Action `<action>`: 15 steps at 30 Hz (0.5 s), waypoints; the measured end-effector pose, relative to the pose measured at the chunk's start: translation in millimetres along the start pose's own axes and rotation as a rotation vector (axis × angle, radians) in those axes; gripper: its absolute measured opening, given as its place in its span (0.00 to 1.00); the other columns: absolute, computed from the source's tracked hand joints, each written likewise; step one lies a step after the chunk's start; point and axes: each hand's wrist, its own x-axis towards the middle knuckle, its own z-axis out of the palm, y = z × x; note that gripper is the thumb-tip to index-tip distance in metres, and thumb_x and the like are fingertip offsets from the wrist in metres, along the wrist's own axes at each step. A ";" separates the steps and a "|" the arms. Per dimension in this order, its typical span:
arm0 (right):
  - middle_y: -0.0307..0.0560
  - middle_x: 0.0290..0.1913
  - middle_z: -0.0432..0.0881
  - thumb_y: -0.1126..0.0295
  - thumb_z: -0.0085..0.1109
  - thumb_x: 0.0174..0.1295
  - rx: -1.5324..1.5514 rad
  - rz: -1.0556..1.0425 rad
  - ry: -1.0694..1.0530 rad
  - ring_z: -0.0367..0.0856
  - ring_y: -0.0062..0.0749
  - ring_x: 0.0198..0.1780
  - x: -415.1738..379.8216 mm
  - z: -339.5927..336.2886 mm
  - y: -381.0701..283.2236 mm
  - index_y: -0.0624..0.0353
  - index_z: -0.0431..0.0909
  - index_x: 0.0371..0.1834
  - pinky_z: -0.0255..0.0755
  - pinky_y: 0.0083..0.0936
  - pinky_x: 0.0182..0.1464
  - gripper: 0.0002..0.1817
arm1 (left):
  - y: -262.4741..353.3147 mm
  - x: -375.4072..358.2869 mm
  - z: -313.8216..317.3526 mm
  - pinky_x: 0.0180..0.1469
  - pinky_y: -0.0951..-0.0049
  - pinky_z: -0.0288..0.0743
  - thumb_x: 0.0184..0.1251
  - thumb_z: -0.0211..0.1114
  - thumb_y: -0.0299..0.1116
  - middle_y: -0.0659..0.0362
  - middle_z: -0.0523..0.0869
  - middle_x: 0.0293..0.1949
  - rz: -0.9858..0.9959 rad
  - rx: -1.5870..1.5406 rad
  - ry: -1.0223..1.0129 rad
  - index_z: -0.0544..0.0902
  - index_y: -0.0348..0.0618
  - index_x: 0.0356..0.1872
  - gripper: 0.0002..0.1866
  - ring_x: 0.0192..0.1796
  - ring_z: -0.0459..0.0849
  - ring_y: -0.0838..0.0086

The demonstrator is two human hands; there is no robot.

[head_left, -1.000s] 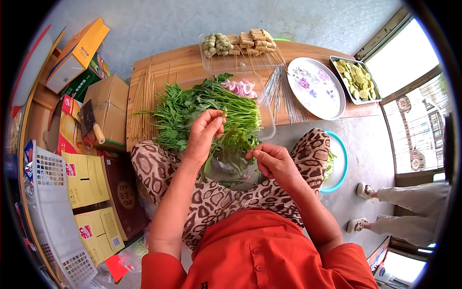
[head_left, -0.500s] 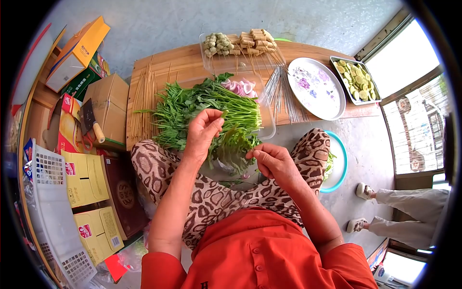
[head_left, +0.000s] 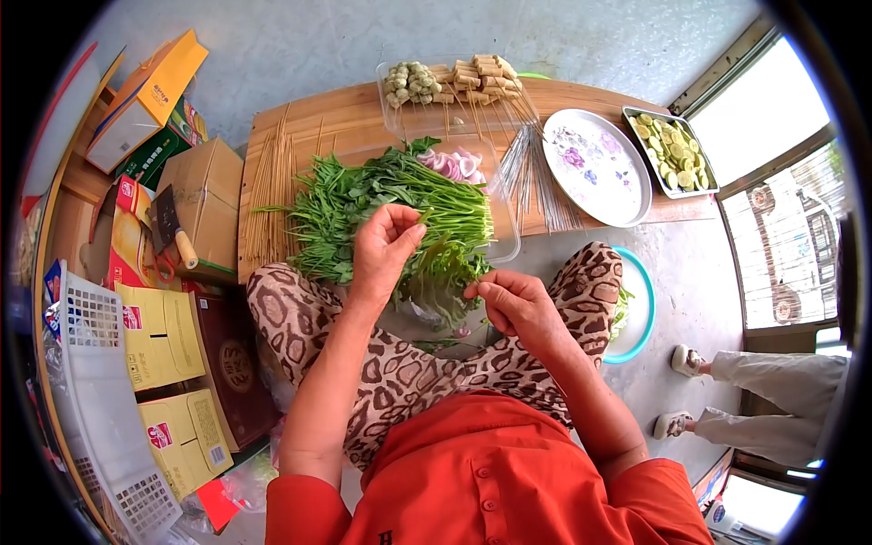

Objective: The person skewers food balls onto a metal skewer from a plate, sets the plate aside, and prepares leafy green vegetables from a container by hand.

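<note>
My left hand (head_left: pixel 386 252) is closed in a pinch above the near edge of the leafy greens, with a small green stem (head_left: pixel 421 219) showing at its fingertips. Lower and to the right, my right hand (head_left: pixel 516 311) also pinches; what sits between its fingers is too small to make out. Drooping leaves (head_left: pixel 440 282) hang between the two hands. Behind them a big heap of leafy greens (head_left: pixel 363 204) lies with its pale stems to the right, partly in a clear plastic tray (head_left: pixel 510 238). Pink slices (head_left: pixel 454 165) rest at the heap's back.
On the wooden table (head_left: pixel 272 136) lie bamboo skewers (head_left: pixel 270 200), metal skewers (head_left: pixel 536 177), rolled pieces (head_left: pixel 486 77) on sticks, a floral plate (head_left: pixel 595 168) and a tray of green slices (head_left: pixel 672 150). A blue-rimmed basin (head_left: pixel 647 313) stands right; boxes and a cleaver (head_left: pixel 173 227) left. Another person's legs (head_left: pixel 772 400) are at right.
Almost nothing differs. My left hand has turned slightly at the fingers; my right hand stays in place.
</note>
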 end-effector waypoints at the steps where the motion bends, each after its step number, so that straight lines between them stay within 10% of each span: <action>1: 0.30 0.14 0.63 0.66 0.47 0.71 0.003 0.000 -0.002 0.56 0.12 0.16 0.2 -0.2 0.0 0.64 0.78 0.41 0.49 0.14 0.19 0.13 | -0.4 0.2 -0.2 0.35 0.83 0.72 0.64 0.63 0.26 0.65 0.78 0.31 0.013 0.008 -0.003 0.76 0.40 0.39 0.06 0.31 0.75 0.85; 15: 0.30 0.16 0.65 0.67 0.47 0.70 0.002 0.019 -0.017 0.59 0.12 0.17 0.7 -3.3 -2.1 0.65 0.79 0.39 0.54 0.14 0.21 0.13 | -2.1 -1.1 3.3 0.34 0.85 0.71 0.61 0.65 0.22 0.66 0.80 0.29 0.107 0.081 0.068 0.78 0.36 0.35 0.05 0.30 0.75 0.87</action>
